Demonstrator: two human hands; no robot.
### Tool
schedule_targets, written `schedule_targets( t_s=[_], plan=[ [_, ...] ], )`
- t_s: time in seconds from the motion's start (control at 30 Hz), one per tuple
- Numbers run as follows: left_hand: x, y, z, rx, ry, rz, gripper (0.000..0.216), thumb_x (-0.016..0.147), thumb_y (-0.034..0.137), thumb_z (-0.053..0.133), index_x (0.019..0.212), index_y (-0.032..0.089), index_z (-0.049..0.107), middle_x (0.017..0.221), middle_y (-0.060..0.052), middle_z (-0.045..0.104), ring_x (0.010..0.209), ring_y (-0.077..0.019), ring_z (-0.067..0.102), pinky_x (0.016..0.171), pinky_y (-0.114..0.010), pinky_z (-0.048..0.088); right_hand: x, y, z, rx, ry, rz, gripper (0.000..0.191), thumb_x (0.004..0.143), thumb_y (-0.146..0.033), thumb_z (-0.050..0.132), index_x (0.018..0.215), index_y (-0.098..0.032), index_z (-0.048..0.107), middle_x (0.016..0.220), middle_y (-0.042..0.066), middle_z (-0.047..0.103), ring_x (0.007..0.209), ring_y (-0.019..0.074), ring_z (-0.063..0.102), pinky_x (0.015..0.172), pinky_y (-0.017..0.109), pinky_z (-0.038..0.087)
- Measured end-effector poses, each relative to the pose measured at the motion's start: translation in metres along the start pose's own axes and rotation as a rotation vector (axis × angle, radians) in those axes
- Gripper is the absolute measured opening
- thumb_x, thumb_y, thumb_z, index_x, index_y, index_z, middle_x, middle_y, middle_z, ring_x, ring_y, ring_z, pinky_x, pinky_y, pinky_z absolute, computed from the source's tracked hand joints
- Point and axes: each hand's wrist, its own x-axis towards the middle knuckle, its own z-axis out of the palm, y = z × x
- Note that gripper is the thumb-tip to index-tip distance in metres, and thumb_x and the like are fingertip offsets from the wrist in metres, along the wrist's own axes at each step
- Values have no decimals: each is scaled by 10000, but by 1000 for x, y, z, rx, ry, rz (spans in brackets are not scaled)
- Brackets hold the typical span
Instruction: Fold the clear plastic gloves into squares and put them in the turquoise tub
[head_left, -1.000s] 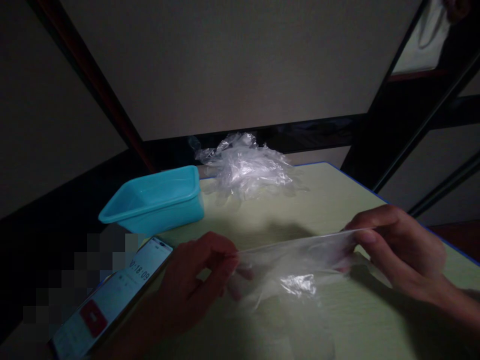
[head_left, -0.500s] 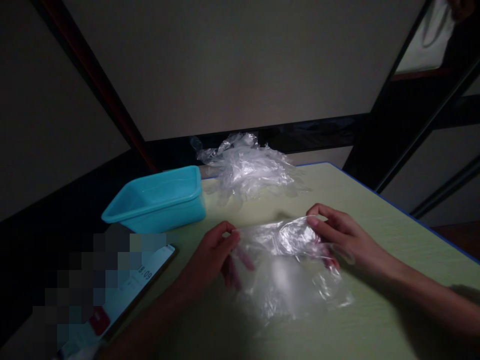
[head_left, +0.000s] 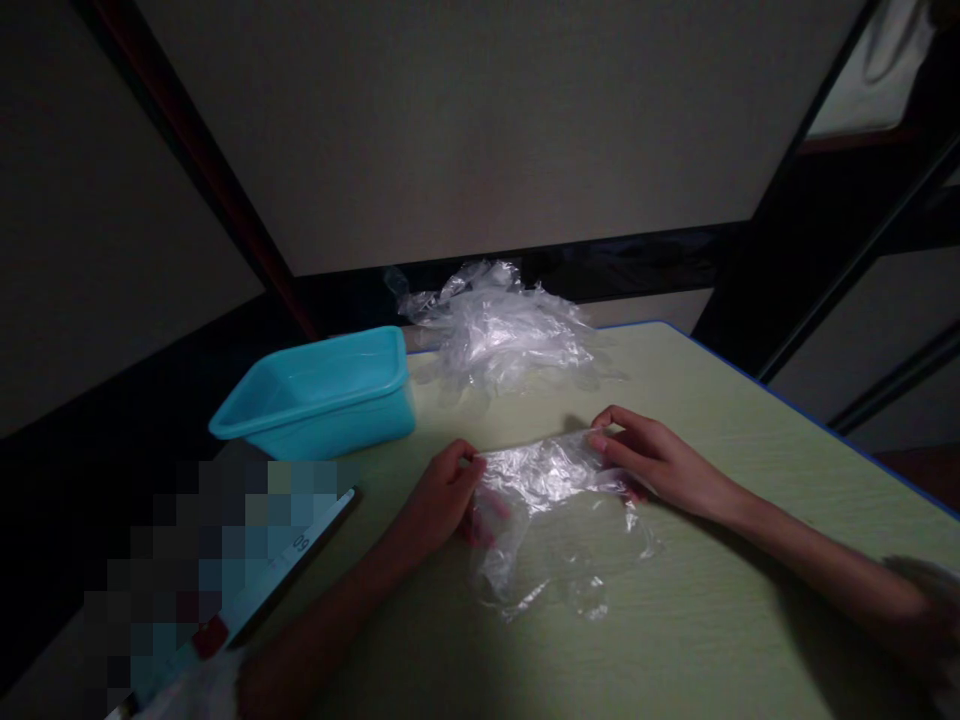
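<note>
A clear plastic glove (head_left: 559, 510) lies crumpled on the pale green table (head_left: 750, 420), its far edge folded over. My left hand (head_left: 442, 495) pinches the left end of that folded edge. At the right end my right hand (head_left: 649, 455) pinches the same edge, fingers closed on the plastic. Both hands rest low on the table surface. The lower part of the glove spreads loose toward me.
A heap of more clear plastic gloves (head_left: 502, 325) sits at the table's far edge. A turquoise plastic tub (head_left: 319, 395) stands to its left. A phone (head_left: 292, 570) with a lit screen lies at the near left, partly blurred. Dark bars frame the background.
Both hands have moved away from me and lowered the stretched glove onto the table. They came closer together, and the glove now lies folded and crumpled.
</note>
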Motion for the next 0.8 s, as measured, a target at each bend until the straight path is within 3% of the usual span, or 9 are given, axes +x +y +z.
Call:
schedule_targets(
  t_s=[0.23, 0.33, 0.53, 0.8],
  plan=[
    [-2, 2, -1, 10, 9, -23, 101, 846, 266, 370, 763, 227, 328, 481, 77, 607, 303, -113, 540, 294, -162, 341, -8, -8, -6, -390, 5, -146, 263, 861, -404, 480, 990, -179, 441, 626, -39, 493, 486, 107, 463, 416, 227, 348],
    [-2, 1, -2, 7, 3, -24, 163, 819, 342, 446, 767, 230, 340, 491, 73, 613, 321, -129, 561, 306, -174, 353, -11, -13, -9, -520, -93, -234, 200, 866, -365, 467, 929, -177, 490, 601, -39, 474, 511, 118, 462, 454, 239, 350],
    [-2, 0, -3, 2, 1, -38, 139, 826, 313, 424, 775, 226, 328, 483, 57, 623, 319, -124, 559, 301, -159, 354, -15, -18, -11, -576, -394, -267, 164, 849, -234, 487, 696, -186, 525, 593, -39, 481, 504, 94, 432, 460, 219, 327],
    [-2, 4, -2, 6, 18, -75, 131, 813, 279, 438, 772, 215, 332, 479, 44, 620, 312, -129, 553, 307, -161, 373, -26, -23, -14, -568, -533, -331, 121, 789, -117, 536, 727, -180, 618, 607, -26, 549, 528, 102, 483, 490, 228, 358]
  ],
)
